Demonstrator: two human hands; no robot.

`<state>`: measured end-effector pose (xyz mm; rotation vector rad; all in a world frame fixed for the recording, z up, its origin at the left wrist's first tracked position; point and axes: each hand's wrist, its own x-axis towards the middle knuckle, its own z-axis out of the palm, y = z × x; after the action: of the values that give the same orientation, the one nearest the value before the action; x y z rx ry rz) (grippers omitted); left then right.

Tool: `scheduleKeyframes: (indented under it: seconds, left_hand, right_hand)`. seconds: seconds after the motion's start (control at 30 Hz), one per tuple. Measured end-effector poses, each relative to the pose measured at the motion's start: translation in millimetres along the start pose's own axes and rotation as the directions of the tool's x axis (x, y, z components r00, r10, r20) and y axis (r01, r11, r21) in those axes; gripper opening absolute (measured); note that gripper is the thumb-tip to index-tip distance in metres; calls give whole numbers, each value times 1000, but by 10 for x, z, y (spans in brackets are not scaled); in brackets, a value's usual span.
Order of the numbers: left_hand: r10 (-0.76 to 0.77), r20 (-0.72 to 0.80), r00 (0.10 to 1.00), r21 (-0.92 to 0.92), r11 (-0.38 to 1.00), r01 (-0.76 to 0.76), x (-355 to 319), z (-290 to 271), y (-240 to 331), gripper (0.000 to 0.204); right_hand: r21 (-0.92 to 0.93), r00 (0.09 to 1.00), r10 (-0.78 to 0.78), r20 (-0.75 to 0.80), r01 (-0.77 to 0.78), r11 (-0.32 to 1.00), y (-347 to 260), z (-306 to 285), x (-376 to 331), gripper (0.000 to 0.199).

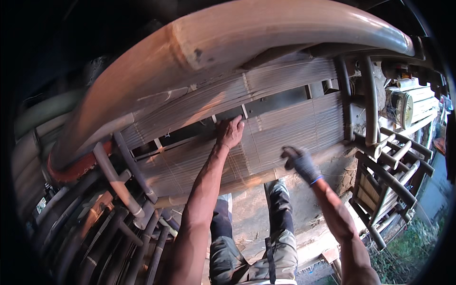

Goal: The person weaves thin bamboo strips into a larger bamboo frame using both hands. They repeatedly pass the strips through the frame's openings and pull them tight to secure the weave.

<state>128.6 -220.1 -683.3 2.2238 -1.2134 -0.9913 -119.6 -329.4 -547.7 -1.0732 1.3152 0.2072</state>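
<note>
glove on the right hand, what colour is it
Grey glove, with a blue cuff edge; best seen in the head view.

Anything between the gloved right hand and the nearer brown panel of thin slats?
Nothing visible. The grey-gloved right hand appears over the near edge of the brown thin-slatted panel. The bare left hand is off to the left, clear of that path. This view can't settle contact.
</note>
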Motion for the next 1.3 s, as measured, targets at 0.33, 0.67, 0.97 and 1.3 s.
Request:
scheduleKeyframes:
  seconds: [0.33,0.67,0.97,1.3]
  left_hand:
    - [675,408,615,238,572,-785,-1292,-44,-170,20]
    - [237,-262,936,-107,956,-272,-967,-848,-58,10]
    - [-5,-206,979,200,979,47,-539,-471,-893,27]
    - [-245,82,966,-72,965,251,15,-413,-790,25]
  right_hand:
    - [-838,464,-709,-531,-165,519,1148,-907,-459,70]
    - [145,992,-87,92,74,987,-150,1031,-609,36]
    - [-982,545,-829,124,188,-24,-744,1073,1049,6]
    - [-628,850,-168,499,488,606,-619,1810,2101,23]
